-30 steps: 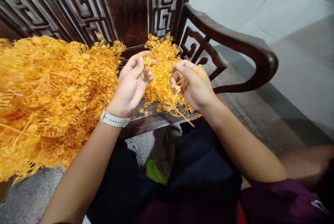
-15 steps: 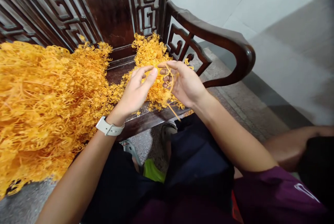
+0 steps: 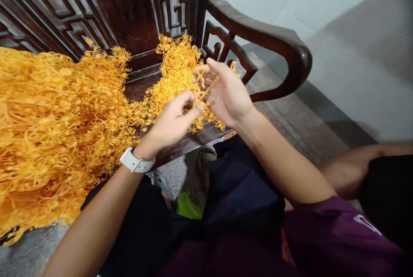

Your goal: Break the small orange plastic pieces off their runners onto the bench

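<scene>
A thin, branching yellow plastic piece (image 3: 202,89) hangs between my two hands. My left hand (image 3: 174,118) pinches its lower end between thumb and forefinger, and a pale watch strap circles that wrist. Half curled, palm facing left, my right hand (image 3: 230,92) cradles the same piece loosely against its fingers; its thumb is raised. Just behind both hands lies a smaller heap of yellow plastic pieces (image 3: 179,68) with flower-like ends, on the dark wooden bench seat (image 3: 176,150). A far larger yellow heap (image 3: 61,130) rises to the left of my left hand.
A curved wooden armrest (image 3: 274,40) bounds the bench on the right, and a carved backrest (image 3: 129,10) stands behind. Pale tiled wall (image 3: 342,6) is beyond. Another person's bare limb (image 3: 358,169) shows at the right edge. My knees are close below the bench front.
My left hand has moved right and slightly down, closing on the yellow piece. My right thumb has lifted off the forefinger, and the piece has turned. The view has shifted slightly.
</scene>
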Available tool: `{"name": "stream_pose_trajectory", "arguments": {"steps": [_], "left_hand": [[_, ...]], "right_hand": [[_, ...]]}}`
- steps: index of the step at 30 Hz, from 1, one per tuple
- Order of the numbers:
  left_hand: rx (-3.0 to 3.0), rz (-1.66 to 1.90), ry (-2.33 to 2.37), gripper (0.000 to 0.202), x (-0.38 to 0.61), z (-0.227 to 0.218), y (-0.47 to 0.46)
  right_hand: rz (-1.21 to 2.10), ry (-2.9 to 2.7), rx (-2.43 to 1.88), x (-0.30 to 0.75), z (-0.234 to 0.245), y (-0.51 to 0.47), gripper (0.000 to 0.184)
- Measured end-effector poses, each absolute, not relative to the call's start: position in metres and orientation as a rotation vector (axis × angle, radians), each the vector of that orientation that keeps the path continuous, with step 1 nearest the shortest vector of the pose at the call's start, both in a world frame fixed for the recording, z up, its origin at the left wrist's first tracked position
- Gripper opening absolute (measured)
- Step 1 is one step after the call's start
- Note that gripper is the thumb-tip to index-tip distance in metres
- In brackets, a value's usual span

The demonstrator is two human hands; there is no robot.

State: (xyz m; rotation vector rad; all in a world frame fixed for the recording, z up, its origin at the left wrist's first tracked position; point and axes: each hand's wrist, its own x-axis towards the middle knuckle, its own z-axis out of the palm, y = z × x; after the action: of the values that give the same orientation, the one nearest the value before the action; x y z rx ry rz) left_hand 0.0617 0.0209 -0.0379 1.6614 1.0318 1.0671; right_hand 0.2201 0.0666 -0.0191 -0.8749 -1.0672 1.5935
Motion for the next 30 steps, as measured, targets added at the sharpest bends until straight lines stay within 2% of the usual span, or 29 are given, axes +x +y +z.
{"name": "stream_pose_trajectory", "arguments": {"steps": [6, 13, 24, 27, 30], "left_hand": [[1.313, 1.373, 1.08, 0.021, 0.033, -0.026, 0.04], [0.898, 1.354, 0.952, 0.021, 0.015, -0.022, 0.044], [0.904, 1.35, 0.918, 0.025, 0.012, -0.015, 0.045], [0.946, 1.387, 0.922, 0.024, 0.002, -0.016, 0.05], [0.961, 1.403, 0.931, 0.025, -0.006, -0.017, 0.053]], "right_hand": [[1.501, -1.073, -0.918, 0.228, -0.02, 0.077, 0.059], [1.464, -1.111, -0.902, 0.232, -0.026, 0.078, 0.047], [1.573, -1.543, -0.818, 0.219, -0.034, 0.063, 0.023], [1.517, -1.45, -0.831, 0.221, -0.034, 0.065, 0.017], [1.458, -1.294, -0.864, 0.225, -0.031, 0.067, 0.021]]}}
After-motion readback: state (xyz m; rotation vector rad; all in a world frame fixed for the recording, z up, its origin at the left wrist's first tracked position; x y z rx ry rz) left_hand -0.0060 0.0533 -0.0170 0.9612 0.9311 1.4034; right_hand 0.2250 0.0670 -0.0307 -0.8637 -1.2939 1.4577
